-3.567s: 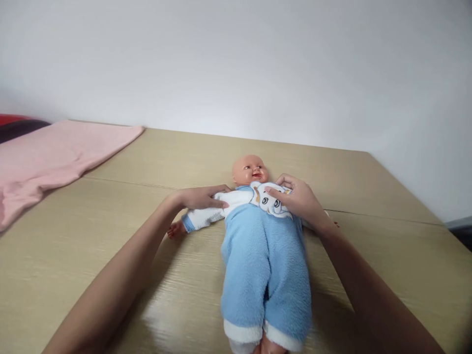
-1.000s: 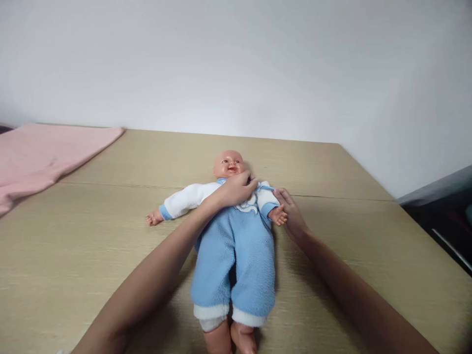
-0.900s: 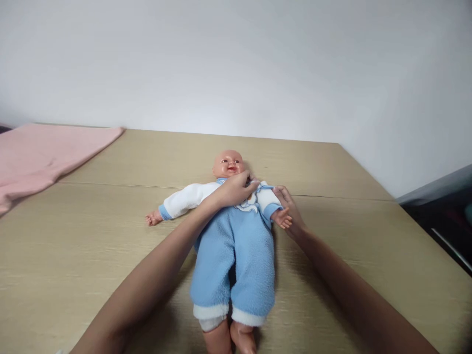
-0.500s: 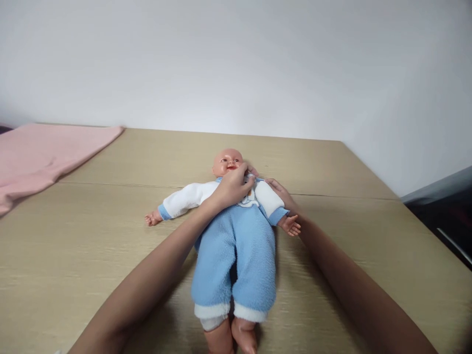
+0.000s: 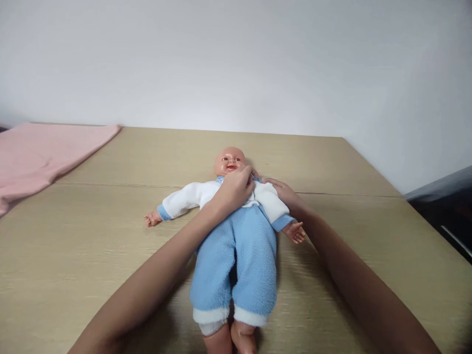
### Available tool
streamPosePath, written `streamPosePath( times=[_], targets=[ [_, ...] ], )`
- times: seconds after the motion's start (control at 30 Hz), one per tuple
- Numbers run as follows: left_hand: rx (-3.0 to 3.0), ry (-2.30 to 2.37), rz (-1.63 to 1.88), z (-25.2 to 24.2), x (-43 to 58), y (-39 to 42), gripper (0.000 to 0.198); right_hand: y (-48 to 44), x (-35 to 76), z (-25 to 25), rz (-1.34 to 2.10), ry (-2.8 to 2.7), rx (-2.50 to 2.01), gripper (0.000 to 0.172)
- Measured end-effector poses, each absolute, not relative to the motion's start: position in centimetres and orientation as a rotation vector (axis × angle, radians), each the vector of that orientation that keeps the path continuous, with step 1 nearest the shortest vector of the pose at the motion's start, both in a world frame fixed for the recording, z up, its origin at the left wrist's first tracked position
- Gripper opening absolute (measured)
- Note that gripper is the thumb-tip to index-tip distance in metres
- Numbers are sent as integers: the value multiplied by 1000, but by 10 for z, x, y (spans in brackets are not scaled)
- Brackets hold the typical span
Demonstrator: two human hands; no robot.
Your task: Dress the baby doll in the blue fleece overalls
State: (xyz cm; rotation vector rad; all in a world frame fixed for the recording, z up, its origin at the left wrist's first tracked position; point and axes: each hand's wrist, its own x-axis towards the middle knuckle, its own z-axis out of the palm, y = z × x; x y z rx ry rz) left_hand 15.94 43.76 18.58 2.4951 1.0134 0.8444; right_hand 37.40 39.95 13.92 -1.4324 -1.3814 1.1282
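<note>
A baby doll (image 5: pixel 254 246) lies on its back with its feet toward me, dressed in a white top (image 5: pixel 271 199) with blue trim and blue fleece trousers. Across its chest, my left hand (image 5: pixel 236 187) is closed on the top just below the collar, fingers bunched against the fabric. My right hand (image 5: pixel 287 194) is at the shoulder on the right side, its fingers bent against the sleeve; part of them is hidden behind it. Both doll arms are spread outward. The lower feet run out of view at the bottom edge.
A pink cloth (image 5: pixel 55 152) is spread on the far left of the wooden table (image 5: pixel 92 255). A seam crosses the tabletop behind the doll's shoulders. The pale wall (image 5: pixel 236 64) stands behind the table, and a dark object (image 5: pixel 446 211) sits beyond the right edge.
My left hand has turned and drawn its fingers together at the collar, pulling the fabric. The doll's arm on the right has shifted slightly down and outward.
</note>
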Motion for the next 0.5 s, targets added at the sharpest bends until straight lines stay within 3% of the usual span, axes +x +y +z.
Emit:
streamPosePath(
  times=[0.17,0.3,0.5],
  targets=[
    [2614,1102,706,189,163,432,29,370,378,167,1079,-1526,-1476,50],
    [2724,1198,541,189,161,428,30,346,386,195,915,-1933,-1680,69],
    [2736,1172,544,187,159,427,36,352,432,212,952,-2231,-1809,65]
  ],
)
